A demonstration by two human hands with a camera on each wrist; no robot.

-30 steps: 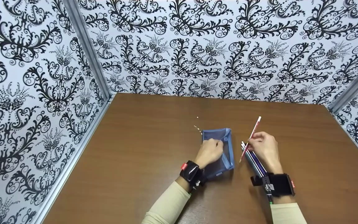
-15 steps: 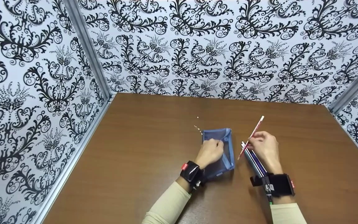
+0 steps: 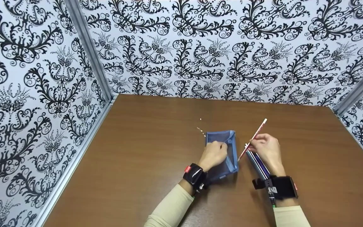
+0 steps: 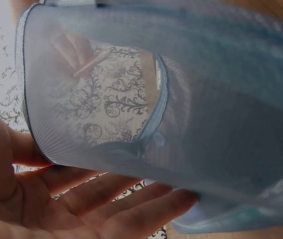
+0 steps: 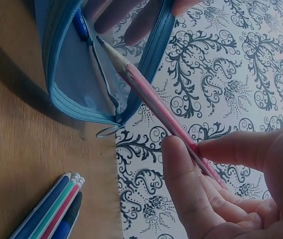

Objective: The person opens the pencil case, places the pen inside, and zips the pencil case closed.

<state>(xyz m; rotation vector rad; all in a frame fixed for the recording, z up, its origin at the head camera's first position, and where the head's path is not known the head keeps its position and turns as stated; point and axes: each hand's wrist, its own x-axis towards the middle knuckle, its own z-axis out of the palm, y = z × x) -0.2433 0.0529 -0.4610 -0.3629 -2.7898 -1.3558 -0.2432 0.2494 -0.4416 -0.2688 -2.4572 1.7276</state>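
My left hand (image 3: 213, 155) grips a blue mesh zip pouch (image 3: 232, 148) by one edge, thumb and fingers either side of the mesh. The zip mouth hangs open towards my right hand (image 3: 268, 149), which pinches a red-and-white pencil (image 3: 257, 134) between thumb and fingertips. The pencil slants, its sharpened tip at the pouch mouth in the right wrist view. A blue object (image 5: 80, 25), perhaps a pen, shows inside the pouch. Below my right hand lies a bundle of pencils and a pen (image 3: 258, 165), partly hidden by the hand and wrist strap.
The brown wooden table (image 3: 131, 151) extends around both hands. Small white marks (image 3: 201, 130) lie left of the pouch, perhaps reflections. Patterned panels (image 3: 200, 47) with metal corner posts (image 3: 88, 47) stand behind and at the sides.
My right hand has shifted slightly left, bringing the pencil's tip up to the pouch mouth and tilting the pencil more. My left hand and the pouch have barely moved.
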